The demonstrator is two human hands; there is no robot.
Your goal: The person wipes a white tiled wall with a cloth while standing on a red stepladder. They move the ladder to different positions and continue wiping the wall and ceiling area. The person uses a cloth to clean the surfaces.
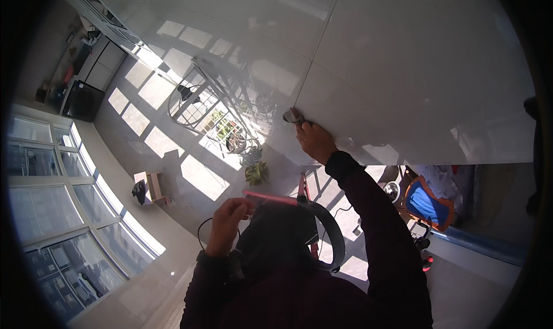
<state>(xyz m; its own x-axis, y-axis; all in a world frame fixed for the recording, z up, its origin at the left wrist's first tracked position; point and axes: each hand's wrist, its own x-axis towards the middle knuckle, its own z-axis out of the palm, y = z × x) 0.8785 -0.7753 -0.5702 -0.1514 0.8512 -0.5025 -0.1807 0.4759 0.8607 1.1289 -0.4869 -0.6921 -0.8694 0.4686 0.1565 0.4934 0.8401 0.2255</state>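
My right hand (316,142) is raised to a large glossy tiled wall (410,82) and grips a bunched greyish cloth (293,116). The cloth touches the wall at the lower end of a dark joint line (312,61). Lower down, my left hand (229,225) is near my body, its fingers curled beside the left end of a red bar (270,196); whether it holds anything is unclear. A thin dark cable loops next to this hand. A black curved hose or strap (337,234) arches between my forearms, by a dark bulky item in front of my torso.
Below are a white wire plant stand (207,117), a leafy potted plant (256,172) and a small stool (151,188) on the sunlit floor. Windows (43,177) line the left. A blue-seated orange chair (429,203) stands at right, near red ladder-like framing (303,184).
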